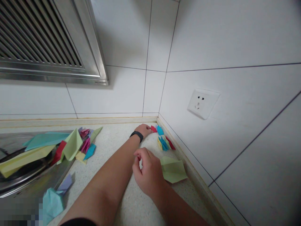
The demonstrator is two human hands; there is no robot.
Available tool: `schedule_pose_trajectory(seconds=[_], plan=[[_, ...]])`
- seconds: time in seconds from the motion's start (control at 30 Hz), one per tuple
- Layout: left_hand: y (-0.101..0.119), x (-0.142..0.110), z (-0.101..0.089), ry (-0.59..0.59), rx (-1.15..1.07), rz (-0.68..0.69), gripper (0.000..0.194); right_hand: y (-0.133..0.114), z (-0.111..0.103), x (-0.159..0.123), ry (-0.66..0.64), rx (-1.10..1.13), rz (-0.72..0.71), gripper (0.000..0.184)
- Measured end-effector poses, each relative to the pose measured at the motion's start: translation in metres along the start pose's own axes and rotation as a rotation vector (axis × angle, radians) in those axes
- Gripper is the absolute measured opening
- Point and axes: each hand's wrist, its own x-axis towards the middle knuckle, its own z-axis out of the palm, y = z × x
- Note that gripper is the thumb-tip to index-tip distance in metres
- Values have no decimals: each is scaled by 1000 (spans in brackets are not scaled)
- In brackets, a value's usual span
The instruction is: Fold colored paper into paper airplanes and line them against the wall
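My left hand [144, 129], with a black band on its wrist, reaches to the far corner of the speckled counter [122, 141] and pinches a small red folded paper [153, 128]. A blue folded paper [160, 130] lies right beside it. My right hand [147, 173] is nearer, fingers curled, its side resting on a light green folded paper [173, 170]. A cluster of small yellow, blue and red folded pieces [165, 143] lies between the two hands along the wall.
A heap of coloured papers [70, 146] lies at the left, partly over a steel hob [30, 169]. More paper [53, 202] sits at the near left. A range hood [47, 40] hangs above. The right tiled wall holds a socket [203, 103].
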Motion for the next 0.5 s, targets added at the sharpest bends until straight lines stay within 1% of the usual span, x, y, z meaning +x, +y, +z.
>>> schedule_pose_trajectory(seconds=[0.3,0.4,0.5], plan=[[1,0,0,16,-78,-7,38,-1,0,1,-21,-10,5,19],[6,-8,-1,57,-127,-32,38,0,0,0,-11,0,-4,20],[12,-26,-6,122,-187,-64,35,1,-1,0,15,8,-7,20]])
